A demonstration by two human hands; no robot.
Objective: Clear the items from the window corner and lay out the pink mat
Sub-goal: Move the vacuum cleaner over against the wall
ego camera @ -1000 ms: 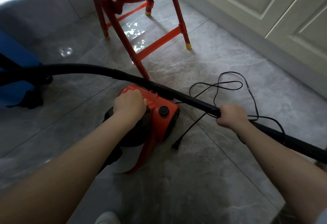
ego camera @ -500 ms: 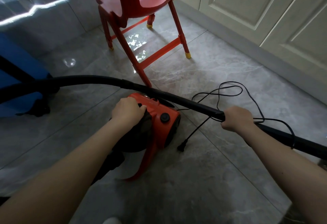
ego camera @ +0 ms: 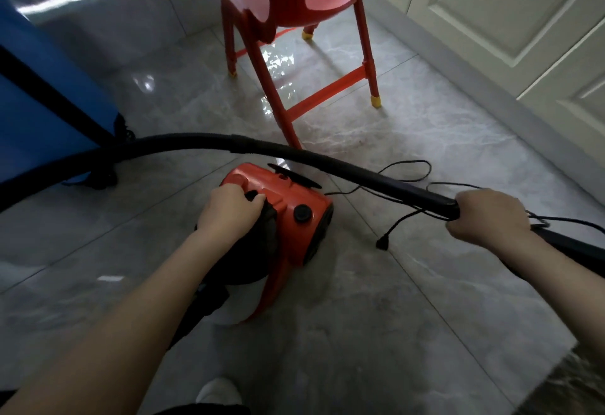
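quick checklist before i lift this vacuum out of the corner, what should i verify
1. Left hand grips the handle of the red vacuum: ok.
2. Right hand grips the black wand: ok.
3. Power cord gathered: not ok, it lies in loose loops on the floor, some by the right hand.
4. Plug free of any socket: ok, it lies loose on the tiles.
5. Hose clear of the red chair: cannot tell, it passes right by the front leg.
6. Hose's far end free: cannot tell, it runs out of view by the blue object.
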